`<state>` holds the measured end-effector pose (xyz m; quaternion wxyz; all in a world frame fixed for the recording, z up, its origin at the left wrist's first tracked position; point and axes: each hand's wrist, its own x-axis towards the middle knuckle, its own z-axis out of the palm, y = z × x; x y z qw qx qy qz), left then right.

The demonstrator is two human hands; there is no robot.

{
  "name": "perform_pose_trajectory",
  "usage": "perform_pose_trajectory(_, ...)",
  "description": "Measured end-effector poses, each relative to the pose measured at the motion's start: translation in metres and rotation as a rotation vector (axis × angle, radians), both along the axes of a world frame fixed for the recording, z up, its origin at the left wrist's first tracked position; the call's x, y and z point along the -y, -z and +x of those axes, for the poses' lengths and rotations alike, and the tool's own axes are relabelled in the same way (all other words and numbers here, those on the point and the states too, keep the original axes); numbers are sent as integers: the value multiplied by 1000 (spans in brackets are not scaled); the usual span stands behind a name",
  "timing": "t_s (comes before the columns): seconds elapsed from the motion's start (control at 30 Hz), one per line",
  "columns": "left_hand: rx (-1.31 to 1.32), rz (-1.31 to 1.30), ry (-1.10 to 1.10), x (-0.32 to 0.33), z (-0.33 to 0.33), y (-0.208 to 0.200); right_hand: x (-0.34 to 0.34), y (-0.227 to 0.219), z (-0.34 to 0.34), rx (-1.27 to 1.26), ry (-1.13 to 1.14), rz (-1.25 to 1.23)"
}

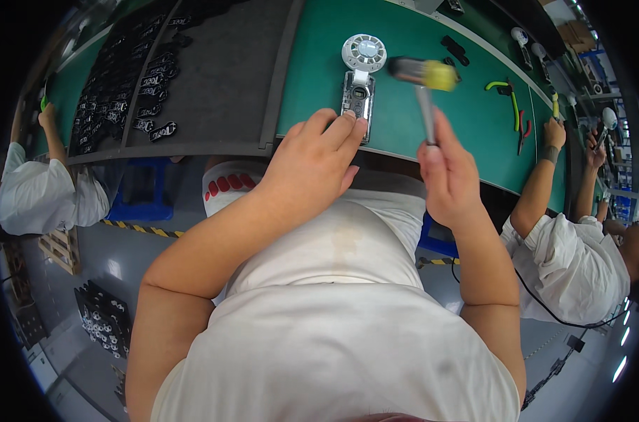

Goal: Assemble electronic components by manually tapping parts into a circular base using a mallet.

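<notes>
A mallet (425, 73) with a yellow and dark head, blurred by motion, is raised over the green bench, its metal shaft in my closed right hand (449, 176). To its left lies a small handheld fan (367, 50) with a round white head and a clear, grey-fronted handle. My left hand (319, 151) rests on the near end of that handle, fingers stretched out and pressing it against the bench. The mallet head is beside the fan's head, apart from it.
Green-handled pliers (509, 98) and red-handled pliers (522, 132) lie at the right, with black parts (454, 50) farther back. A dark conveyor belt (214, 77) at the left carries many black pieces (123, 105). Co-workers sit at left (45, 190) and right (572, 260).
</notes>
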<state>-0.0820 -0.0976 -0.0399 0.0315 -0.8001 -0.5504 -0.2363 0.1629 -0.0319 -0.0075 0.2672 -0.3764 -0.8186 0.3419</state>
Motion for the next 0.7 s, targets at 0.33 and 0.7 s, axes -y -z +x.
perform_pose_trajectory(0.33, 19, -24, -4, -1, 2, -3, -10, -6, 3, 158, 50, -134)
perform_pose_trajectory(0.7, 55, 32, -35, -9, 7, 2, -18, 1, -19, 250, 32, -10)
